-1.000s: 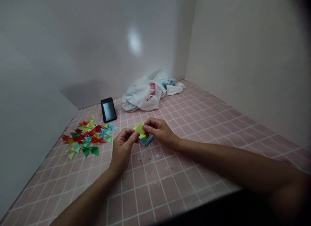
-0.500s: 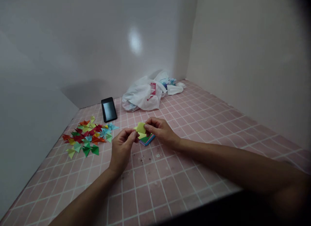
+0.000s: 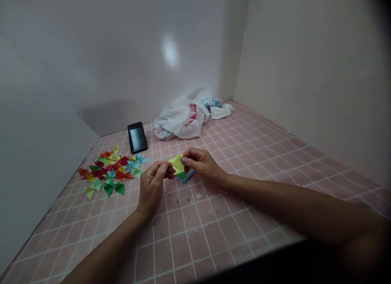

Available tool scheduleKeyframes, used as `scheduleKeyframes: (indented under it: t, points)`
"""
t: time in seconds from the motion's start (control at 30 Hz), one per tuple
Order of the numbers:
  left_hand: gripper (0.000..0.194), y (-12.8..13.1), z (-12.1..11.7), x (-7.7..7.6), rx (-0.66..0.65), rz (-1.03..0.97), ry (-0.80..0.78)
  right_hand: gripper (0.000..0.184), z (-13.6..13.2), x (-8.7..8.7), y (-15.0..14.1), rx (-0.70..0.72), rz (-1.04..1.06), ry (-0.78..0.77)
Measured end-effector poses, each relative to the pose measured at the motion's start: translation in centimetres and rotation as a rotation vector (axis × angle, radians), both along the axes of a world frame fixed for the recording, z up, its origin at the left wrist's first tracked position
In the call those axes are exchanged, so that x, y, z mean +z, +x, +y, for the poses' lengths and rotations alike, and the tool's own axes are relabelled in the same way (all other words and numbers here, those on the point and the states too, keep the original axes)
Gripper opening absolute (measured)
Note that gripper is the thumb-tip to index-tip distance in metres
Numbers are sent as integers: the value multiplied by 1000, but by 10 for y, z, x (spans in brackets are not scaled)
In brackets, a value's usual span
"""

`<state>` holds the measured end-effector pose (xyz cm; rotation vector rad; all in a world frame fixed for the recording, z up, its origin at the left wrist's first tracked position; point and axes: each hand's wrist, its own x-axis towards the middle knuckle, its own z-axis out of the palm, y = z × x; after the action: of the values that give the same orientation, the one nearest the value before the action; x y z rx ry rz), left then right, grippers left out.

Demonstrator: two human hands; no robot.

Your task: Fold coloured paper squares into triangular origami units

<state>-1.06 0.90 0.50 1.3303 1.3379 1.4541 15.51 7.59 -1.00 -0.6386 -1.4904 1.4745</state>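
Right hand (image 3: 203, 166): thumb and forefinger pinch a folded yellow paper (image 3: 177, 164) from its right side, with the remaining fingers curled in behind. Left hand (image 3: 152, 186): fingers lie closed together and nearly level, pointing right, with the tips at the sheet's lower left edge. Whether they grip the paper or only touch it cannot be determined.

Change from the earlier frame: the left fingers have rotated from a raised, upward slant to this flatter position, and the two hands stand closer together. The yellow paper now shows a pointed corner projecting left beyond the right hand's grip. Its fold lines are too small to read.

The paper is held just above a small stack of coloured paper (image 3: 185, 176), which lies on the worktop directly below the hands, its teal, green and blue layers visible at the edge. Neither hand is seen resting on the stack.

To the left, well clear of the stack, folded paper triangles (image 3: 110, 172) lie in a loose, overlapping heap in red, green, yellow, orange and light blue. Beyond the hands, a black tablet (image 3: 137, 137) lies near the back of the pink gridded worktop (image 3: 195, 235). Further back, a white plastic bag (image 3: 180, 121) with red print sits crumpled against the white walls (image 3: 122, 51). Blue-printed packaging (image 3: 212, 102) and a crumpled white tissue (image 3: 220, 112) lie just beside the bag.
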Motion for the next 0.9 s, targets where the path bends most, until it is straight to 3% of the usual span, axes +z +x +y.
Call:
scheduleKeyframes:
  t: [0.37,0.53,0.7,0.8,0.9]
  points:
    - [22,-1,1,3,-18,186,17,21,-2,-2,-1,19,-30,-12]
    - [21,-2,4,0,-87,139,-64,20,-2,1,0,37,-61,64]
    - [20,-1,6,-8,-47,-96,-25,22,-4,3,-2,71,-26,61]
    - [19,0,5,-11,-77,-166,-59,20,-5,3,-1,48,-119,146]
    - [17,1,4,-11,-103,-109,-85,19,-4,4,1,-13,-237,273]
